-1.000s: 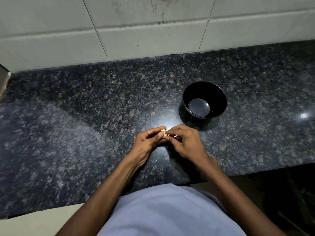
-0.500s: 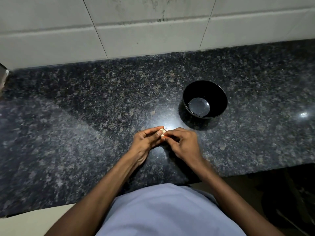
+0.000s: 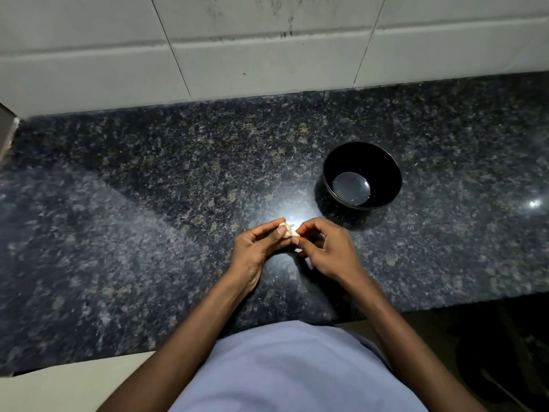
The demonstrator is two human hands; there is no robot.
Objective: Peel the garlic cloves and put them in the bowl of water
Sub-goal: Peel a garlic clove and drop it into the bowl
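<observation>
A small pale garlic clove (image 3: 289, 230) is held between both hands just above the dark granite counter (image 3: 148, 218). My left hand (image 3: 257, 248) pinches it with thumb and fingers from the left. My right hand (image 3: 325, 251) pinches its right end with curled fingers. A bit of pale skin (image 3: 298, 250) shows under my right fingertips. The black bowl (image 3: 386, 173) with a little water in its bottom stands up and to the right of my hands, a short way off.
A white tiled wall (image 3: 267, 55) runs along the back of the counter. The counter's front edge lies near my body, with a dark floor area (image 3: 490, 352) at lower right. A bright light reflection sits on the granite just beyond my hands.
Both hands stay together on the clove and have shifted only slightly. More of the pale clove shows between the fingertips now.
</observation>
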